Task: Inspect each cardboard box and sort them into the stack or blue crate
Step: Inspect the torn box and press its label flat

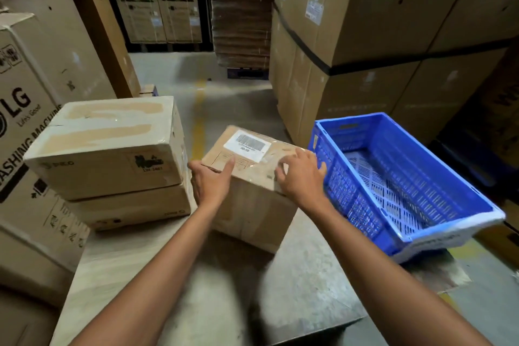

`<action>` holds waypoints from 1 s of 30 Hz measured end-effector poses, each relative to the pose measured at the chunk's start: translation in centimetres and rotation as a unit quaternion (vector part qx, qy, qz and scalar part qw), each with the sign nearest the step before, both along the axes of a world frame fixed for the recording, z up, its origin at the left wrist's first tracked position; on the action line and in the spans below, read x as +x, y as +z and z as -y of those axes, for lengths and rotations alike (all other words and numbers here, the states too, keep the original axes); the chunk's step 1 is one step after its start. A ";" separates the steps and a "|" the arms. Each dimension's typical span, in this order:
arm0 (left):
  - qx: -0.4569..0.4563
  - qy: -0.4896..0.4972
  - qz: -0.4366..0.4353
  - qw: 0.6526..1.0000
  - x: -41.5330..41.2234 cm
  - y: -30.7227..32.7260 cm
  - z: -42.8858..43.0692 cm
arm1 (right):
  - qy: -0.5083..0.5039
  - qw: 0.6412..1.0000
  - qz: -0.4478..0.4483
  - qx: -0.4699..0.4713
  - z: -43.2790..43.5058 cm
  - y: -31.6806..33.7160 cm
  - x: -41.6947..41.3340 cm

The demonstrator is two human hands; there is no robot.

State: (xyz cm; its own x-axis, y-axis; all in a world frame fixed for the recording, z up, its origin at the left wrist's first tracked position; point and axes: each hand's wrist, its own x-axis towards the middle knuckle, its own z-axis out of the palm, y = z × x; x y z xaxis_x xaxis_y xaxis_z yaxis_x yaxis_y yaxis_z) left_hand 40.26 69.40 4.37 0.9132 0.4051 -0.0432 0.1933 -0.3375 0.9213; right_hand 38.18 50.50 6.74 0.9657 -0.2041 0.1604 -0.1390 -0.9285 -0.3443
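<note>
- The brown cardboard box (252, 205) under inspection stands on the grey table (196, 289), between the stack of two cardboard boxes (112, 154) on the left and the blue plastic crate (362, 196) on the right. It is near both and looks slightly tilted, its top face turned towards the camera.
- The left hand (213, 180) holds the near-left top corner, with the thumb laid flat on the top face and the fingers curled down the left side.
- The right hand (300, 177) claws over the near-right top corner with its fingers bent and spread. Motion blur hides how firmly it grips.
- The box looks stiff. Its edges are square, its panels are flat, and no crushing shows on the faces in view.
- Its weight is likely moderate, since both hands are on it, but the picture does not prove this.
- The top is glossy with clear tape around the white barcode label (247, 144), so fingertips may slide there. Bare cardboard on the sides should give better friction.
- The best hold is probably two opposite side faces, palms flat and low, or fingers hooked under the bottom edges. Pinching the top corners risks denting them or letting the box swing.
- The crate is empty and sits askew at the table's edge, one end overhanging. A box dropped in heavily could tip it.
- The stack's top box is taped and flat, so it would give a steady landing surface.
</note>
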 end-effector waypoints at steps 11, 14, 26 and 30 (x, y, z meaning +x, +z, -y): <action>0.013 -0.054 0.108 0.993 0.1 0.2 -0.3 | -0.185 0.879 0.112 0.426 0.2 -0.2 -2.1; 0.058 -0.087 0.188 0.977 1.6 4.6 1.4 | -0.187 0.860 0.162 0.447 2.8 4.5 -0.7; -0.094 -0.137 0.280 0.946 8.7 17.9 16.2 | -0.155 0.815 0.334 0.448 17.0 20.0 4.2; -0.086 -0.144 0.299 0.939 9.6 20.4 23.5 | -0.160 0.808 0.360 0.439 24.8 22.2 5.7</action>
State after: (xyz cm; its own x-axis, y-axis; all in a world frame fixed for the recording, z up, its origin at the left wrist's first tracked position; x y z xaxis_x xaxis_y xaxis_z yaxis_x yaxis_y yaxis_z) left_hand 49.86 45.89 24.81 0.8662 0.1709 0.4696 -0.4520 -0.1327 0.8821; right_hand 43.92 25.69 28.95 0.5618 -0.7651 0.3146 0.2055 -0.2393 -0.9490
